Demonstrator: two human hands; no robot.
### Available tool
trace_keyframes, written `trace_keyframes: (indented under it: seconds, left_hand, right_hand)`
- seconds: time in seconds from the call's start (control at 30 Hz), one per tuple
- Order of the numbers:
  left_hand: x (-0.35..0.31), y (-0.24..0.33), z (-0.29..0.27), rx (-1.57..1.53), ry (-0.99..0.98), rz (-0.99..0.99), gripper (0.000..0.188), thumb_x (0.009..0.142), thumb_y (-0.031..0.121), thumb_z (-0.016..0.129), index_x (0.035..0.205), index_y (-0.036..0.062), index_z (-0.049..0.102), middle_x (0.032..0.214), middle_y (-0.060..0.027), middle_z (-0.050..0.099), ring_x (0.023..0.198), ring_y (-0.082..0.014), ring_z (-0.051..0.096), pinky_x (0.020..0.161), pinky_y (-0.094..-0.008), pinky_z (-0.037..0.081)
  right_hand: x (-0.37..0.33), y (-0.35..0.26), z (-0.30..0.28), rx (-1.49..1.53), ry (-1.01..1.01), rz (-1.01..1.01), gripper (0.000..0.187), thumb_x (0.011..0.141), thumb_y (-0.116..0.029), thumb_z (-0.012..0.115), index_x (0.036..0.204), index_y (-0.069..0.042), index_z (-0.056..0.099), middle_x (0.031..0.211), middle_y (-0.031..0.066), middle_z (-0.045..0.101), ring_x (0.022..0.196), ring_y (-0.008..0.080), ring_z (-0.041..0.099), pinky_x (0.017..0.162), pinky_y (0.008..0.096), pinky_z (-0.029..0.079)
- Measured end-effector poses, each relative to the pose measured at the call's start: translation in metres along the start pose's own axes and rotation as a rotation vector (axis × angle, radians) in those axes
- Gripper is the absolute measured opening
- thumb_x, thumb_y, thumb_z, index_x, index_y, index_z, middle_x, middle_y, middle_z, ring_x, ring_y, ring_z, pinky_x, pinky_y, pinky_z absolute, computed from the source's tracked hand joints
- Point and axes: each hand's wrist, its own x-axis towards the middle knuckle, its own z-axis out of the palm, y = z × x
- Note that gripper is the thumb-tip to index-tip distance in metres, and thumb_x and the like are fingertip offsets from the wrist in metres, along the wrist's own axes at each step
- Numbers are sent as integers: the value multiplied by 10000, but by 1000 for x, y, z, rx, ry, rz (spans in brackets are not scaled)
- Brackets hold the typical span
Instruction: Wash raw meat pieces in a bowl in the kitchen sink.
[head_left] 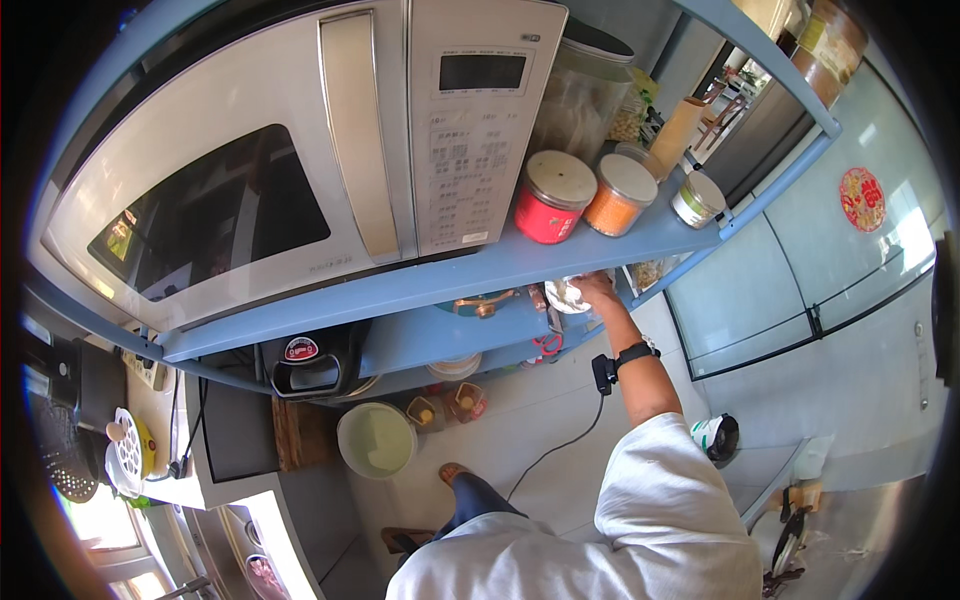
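Note:
My right arm reaches forward to the blue rack, and my right hand [597,288] is at its lower shelf, just under the upper shelf's front edge. The fingers are closed at the side of a white, rounded, crinkled-looking thing [568,295], whose kind I cannot make out. To the left of it lie scissors with red handles [548,344] and a small brown item [537,297]. A dark strap with a small black device [606,374] sits on my right wrist, trailing a cable. My left hand is out of the picture.
Above stand a microwave [370,140], a red-labelled canister [553,197], an orange-filled jar [621,194] and a small jar [698,199]. A black-handled container [318,362] is at the lower left. On the floor are a pale bucket [377,441] and two bottles [466,402].

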Motion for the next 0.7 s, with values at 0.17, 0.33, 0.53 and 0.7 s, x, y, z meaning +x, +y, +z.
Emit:
trace_keyframes:
  seconds: [0.17, 0.33, 0.53, 0.7]
  left_hand:
    - [-4, 15, 11, -46, -10, -87, 253, 954, 154, 585, 1109, -40, 637, 1048, -151, 646, 932, -263, 621, 799, -380, 542]
    - [-12, 14, 1, -331, -48, -167, 290, 966, 148, 563, 1165, -60, 599, 1131, -190, 625, 1052, -301, 607, 932, -418, 526]
    - [-10, -5, 7, -842, -101, -414, 363, 978, 140, 522, 1260, -88, 515, 1182, -219, 591, 1114, -333, 585, 1049, -444, 480]
    - [-1, -17, -5, -802, 82, -714, 301, 988, 147, 500, 1171, -83, 565, 1068, -193, 615, 1049, -317, 597, 978, -389, 525]
  right_hand:
    - [18, 22, 2, 443, -47, -13, 284, 805, -117, 722, 1076, -42, 684, 968, 70, 703, 783, 189, 641, 697, 373, 502]
    - [30, 27, 9, 534, -65, 236, 287, 822, -102, 733, 1098, -95, 653, 1053, 65, 660, 899, 231, 617, 694, 424, 488]
    - [39, 37, -10, 600, -186, 286, 317, 833, -98, 724, 1134, -110, 626, 1115, 64, 636, 944, 258, 617, 710, 448, 502]
    - [28, 14, 1, 640, -287, 321, 320, 814, -92, 720, 1120, -85, 630, 1109, 80, 633, 971, 259, 624, 746, 416, 528]
